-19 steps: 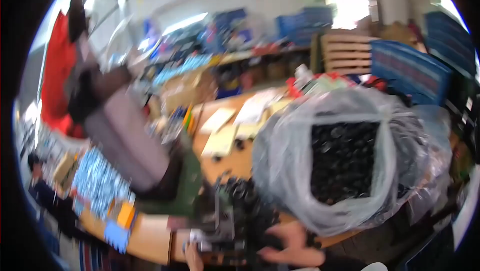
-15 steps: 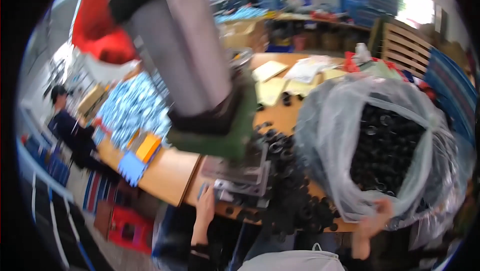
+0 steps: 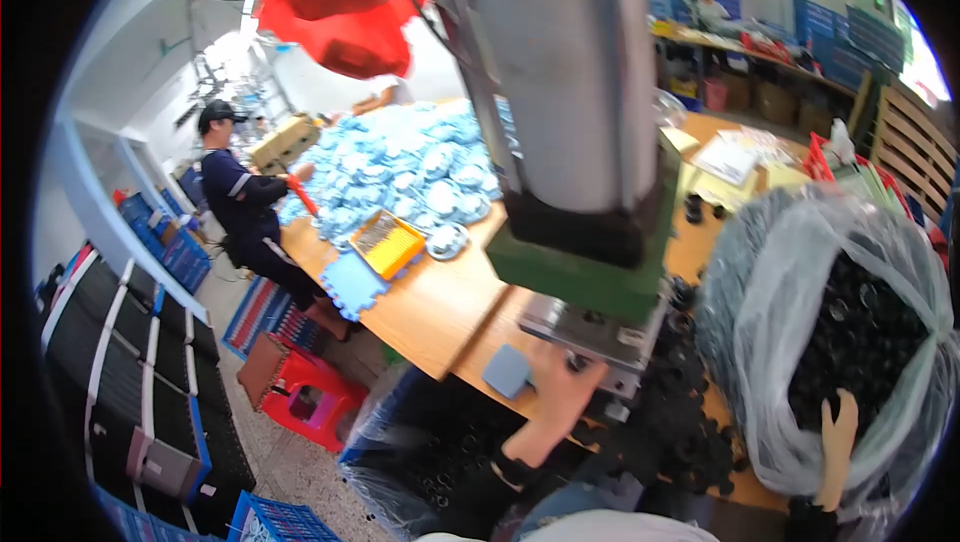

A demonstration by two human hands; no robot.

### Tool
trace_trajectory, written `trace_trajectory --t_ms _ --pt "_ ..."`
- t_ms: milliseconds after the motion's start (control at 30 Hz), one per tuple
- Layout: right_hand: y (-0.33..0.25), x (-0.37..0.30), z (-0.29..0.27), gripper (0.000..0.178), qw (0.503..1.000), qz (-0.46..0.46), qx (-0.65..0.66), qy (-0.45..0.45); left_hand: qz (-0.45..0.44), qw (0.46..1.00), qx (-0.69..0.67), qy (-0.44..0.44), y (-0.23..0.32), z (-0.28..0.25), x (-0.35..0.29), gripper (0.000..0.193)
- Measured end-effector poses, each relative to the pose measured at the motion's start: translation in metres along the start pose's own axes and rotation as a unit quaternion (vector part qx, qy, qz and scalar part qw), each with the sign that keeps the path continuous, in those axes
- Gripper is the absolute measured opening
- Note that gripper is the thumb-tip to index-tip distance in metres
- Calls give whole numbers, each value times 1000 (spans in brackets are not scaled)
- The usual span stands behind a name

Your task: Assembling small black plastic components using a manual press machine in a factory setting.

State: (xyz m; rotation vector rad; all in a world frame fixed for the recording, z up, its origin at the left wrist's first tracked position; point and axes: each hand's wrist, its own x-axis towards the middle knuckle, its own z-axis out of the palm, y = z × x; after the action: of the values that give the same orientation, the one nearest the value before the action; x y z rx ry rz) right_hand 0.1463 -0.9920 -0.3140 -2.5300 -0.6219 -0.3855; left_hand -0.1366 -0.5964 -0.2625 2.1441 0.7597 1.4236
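My left hand (image 3: 560, 387) reaches in at the metal fixture (image 3: 590, 330) under the green head of a press (image 3: 575, 277). Its fingers are bent at the fixture's front edge, around something small and dark that I cannot make out. A grey-blue square pad (image 3: 507, 372) lies on the table beside that hand. On the right, my right hand (image 3: 838, 437) is at the mouth of a clear plastic bag (image 3: 765, 372), fingers apart over the black ring-shaped parts (image 3: 860, 327) inside. More loose black parts (image 3: 680, 427) are heaped on the table between my hands.
A pile of light blue packets (image 3: 410, 167) covers the table at left, near a yellow box (image 3: 388, 244) and a blue foam mat (image 3: 352, 284). A person (image 3: 240, 192) stands beyond. Below are a red stool (image 3: 320, 392) and a bin of black parts (image 3: 440, 452).
The view has swung left, so the scene sits further right. My left hand has moved from beside the fixture to its front. My right hand has gone from the bag's rim into its mouth.
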Motion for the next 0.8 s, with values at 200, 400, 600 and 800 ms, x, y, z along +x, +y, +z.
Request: trace_trajectory --t_ms 200,400,600,800 --pt "63 16 61 70 987 72 -64 -126 26 1000 14 3 -14 -2 -7 41" --pt "125 29 117 69 999 3 -15 -51 18 999 41 3 4 -1 4 47" --pt "37 34 66 66 983 117 121 -69 28 998 19 50 -3 4 -10 40" --pt "-136 1 -16 53 946 -77 312 -52 5 999 19 32 -5 3 -13 47"
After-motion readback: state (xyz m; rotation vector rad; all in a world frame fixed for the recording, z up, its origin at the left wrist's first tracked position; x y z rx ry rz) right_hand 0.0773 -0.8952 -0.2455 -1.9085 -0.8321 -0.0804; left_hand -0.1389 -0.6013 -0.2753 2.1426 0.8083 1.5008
